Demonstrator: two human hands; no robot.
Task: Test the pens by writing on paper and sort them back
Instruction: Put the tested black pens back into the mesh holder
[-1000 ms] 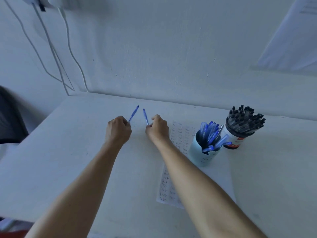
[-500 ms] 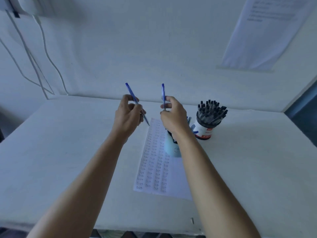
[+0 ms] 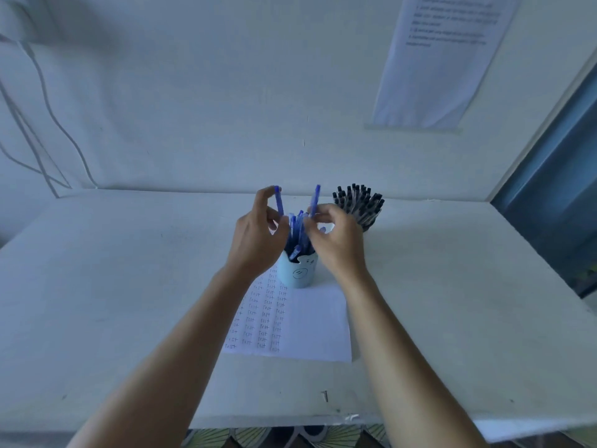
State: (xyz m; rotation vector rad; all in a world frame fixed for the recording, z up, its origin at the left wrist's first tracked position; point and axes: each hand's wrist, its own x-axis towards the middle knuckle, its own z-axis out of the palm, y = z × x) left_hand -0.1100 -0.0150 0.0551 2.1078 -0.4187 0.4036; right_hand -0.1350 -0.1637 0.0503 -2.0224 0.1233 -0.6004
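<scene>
My left hand [image 3: 255, 236] pinches an upright blue pen [image 3: 278, 200] just above the light blue cup [image 3: 298, 273], which holds several blue pens [image 3: 297, 231]. My right hand [image 3: 336, 240] pinches a second blue pen [image 3: 315, 198], also upright, over the cup's right side. Both pens' lower ends are hidden among the pens in the cup. Under and in front of the cup lies a white paper sheet [image 3: 310, 321] with columns of the handwritten word "Test".
A second holder full of black-capped pens [image 3: 358, 202] stands right behind the blue cup, close to my right hand. A printed sheet [image 3: 439, 59] hangs on the wall. Cables [image 3: 48, 124] run down the wall at the left. A small screw [image 3: 325, 396] lies near the table's front edge.
Both hands carried their blue pens from the table's left side rightward to above the blue cup and turned them upright. The view has shifted right as well.
</scene>
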